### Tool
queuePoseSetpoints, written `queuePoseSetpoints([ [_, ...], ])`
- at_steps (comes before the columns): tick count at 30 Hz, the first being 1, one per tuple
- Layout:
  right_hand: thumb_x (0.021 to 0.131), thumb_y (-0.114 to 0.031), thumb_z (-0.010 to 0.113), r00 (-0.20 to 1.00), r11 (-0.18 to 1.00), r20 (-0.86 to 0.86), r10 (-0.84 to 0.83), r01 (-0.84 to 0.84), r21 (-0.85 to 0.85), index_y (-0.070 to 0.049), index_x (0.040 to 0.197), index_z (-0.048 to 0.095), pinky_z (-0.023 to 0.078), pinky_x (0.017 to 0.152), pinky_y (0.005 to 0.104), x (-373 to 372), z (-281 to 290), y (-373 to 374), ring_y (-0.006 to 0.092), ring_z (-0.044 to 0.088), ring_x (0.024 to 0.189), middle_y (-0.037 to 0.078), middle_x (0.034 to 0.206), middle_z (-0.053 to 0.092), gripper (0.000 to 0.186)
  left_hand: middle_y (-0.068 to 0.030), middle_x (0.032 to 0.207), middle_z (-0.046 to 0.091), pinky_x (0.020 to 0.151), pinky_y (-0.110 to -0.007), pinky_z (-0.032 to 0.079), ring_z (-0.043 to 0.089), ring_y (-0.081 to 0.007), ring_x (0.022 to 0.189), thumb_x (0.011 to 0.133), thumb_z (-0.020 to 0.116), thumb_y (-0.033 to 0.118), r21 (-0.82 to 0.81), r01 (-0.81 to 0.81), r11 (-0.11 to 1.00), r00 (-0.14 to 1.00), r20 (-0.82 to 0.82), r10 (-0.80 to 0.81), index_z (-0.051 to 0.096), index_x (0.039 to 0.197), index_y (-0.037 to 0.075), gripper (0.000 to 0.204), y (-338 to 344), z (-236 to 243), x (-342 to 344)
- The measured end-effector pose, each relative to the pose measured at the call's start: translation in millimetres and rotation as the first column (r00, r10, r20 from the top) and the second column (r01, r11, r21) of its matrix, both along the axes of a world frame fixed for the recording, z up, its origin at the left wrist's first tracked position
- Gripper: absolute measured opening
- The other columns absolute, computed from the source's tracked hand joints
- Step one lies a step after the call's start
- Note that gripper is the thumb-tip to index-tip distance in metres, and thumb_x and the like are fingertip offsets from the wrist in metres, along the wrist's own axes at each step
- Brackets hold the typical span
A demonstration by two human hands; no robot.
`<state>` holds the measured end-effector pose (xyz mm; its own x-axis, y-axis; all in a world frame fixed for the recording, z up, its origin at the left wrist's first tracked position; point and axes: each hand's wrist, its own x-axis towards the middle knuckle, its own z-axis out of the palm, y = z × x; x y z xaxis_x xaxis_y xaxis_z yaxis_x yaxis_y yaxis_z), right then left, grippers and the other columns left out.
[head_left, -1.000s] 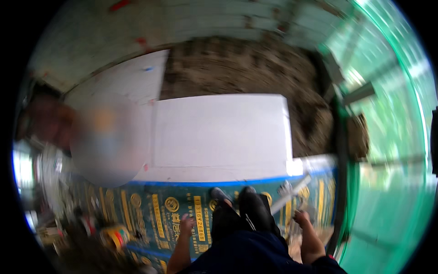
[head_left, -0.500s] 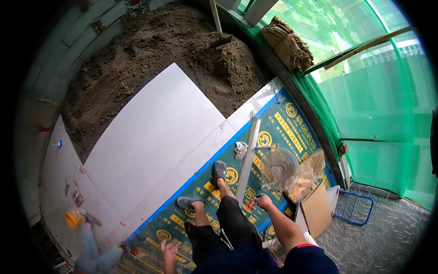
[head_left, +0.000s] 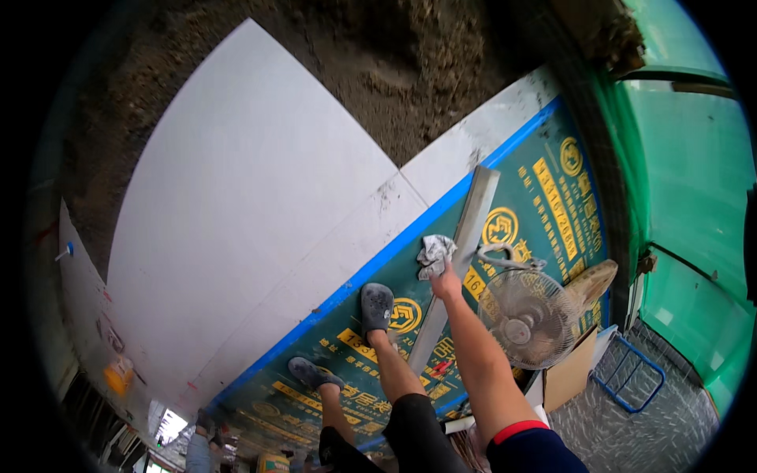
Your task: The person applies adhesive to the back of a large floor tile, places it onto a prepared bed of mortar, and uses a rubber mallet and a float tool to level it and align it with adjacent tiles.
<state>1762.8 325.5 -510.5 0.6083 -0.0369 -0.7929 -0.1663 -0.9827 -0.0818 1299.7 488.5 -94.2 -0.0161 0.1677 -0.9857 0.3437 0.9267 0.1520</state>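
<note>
My right hand point(head_left: 446, 283) reaches down to a crumpled grey-white rag point(head_left: 435, 254), its fingers closed at the rag's lower edge. The rag is beside a long metal straightedge point(head_left: 451, 285), which lies slantwise on the green printed floor covering point(head_left: 505, 169). Just right of my forearm is a fan point(head_left: 527, 319) with a round wire guard. My left hand is out of the picture.
Large white tiles point(head_left: 252, 197) cover the floor ahead, bordered by blue tape point(head_left: 339, 296). Dark soil point(head_left: 355, 55) lies beyond them. A cardboard piece point(head_left: 569, 370) and a blue metal frame point(head_left: 631, 374) are at right. Another person's sleeve point(head_left: 199, 453) and a yellow bucket point(head_left: 118, 377) show at lower left.
My right hand has moved forward from beside the straightedge to the rag. My left hand has dropped out of view. The view has tilted closer to the floor, and the clear plastic has shifted off the fan.
</note>
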Motion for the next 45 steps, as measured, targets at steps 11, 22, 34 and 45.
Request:
queuePoseSetpoints([
  [11,0.078,-0.025,0.069,0.996,1.000,0.092,-0.019,0.019,-0.008,-0.003,0.104,0.058,0.050,0.084,0.0486,-18.8,-72.4,-24.3,0.0426,0.063,0.094,0.027,0.097,0.065,0.036,-0.0201,0.135,0.048,0.102,-0.047,0.043,0.056,-0.0318,0.115,0.079,0.067,0.007,-0.113,0.127,0.985,0.991,-0.025,-0.131,0.019,0.152,0.008,0.087,3.9,-23.4,93.8],
  [22,0.066,-0.041,0.075,0.996,0.986,0.045,-0.079,0.071,0.148,0.001,0.104,0.066,0.045,0.096,0.0410,-20.0,197.6,-23.9,0.0382,0.056,0.108,0.025,0.108,0.062,0.057,-0.0285,0.133,0.048,0.102,-0.048,0.042,0.052,-0.0398,0.120,0.076,0.059,-0.002,0.025,0.045,0.999,0.978,0.203,-0.050,0.003,0.153,0.011,0.096,47.5,52.1,160.9],
  [34,0.080,-0.021,0.065,0.737,0.541,-0.046,-0.674,0.535,0.649,-0.001,0.081,0.062,0.043,0.056,0.0291,35.4,503.9,55.5,0.0133,0.055,0.062,0.005,0.069,0.060,0.020,-0.0226,0.149,0.036,0.116,-0.042,0.022,0.031,-0.0323,0.141,0.062,0.051,-0.013,0.424,0.169,0.889,0.639,0.640,-0.427,-0.008,0.154,0.012,0.112,154.0,171.5,304.9],
  [45,0.089,-0.030,0.058,0.484,-0.164,-0.645,-0.592,0.710,0.684,-0.011,0.097,0.059,0.052,0.071,0.0321,120.9,665.7,160.0,0.0155,0.060,0.078,0.004,0.087,0.062,0.021,-0.0178,0.155,0.028,0.119,-0.034,0.008,0.012,-0.0294,0.148,0.063,0.047,-0.009,0.972,0.205,0.115,0.171,0.080,-0.982,-0.010,0.150,-0.001,0.105,181.0,300.0,542.9],
])
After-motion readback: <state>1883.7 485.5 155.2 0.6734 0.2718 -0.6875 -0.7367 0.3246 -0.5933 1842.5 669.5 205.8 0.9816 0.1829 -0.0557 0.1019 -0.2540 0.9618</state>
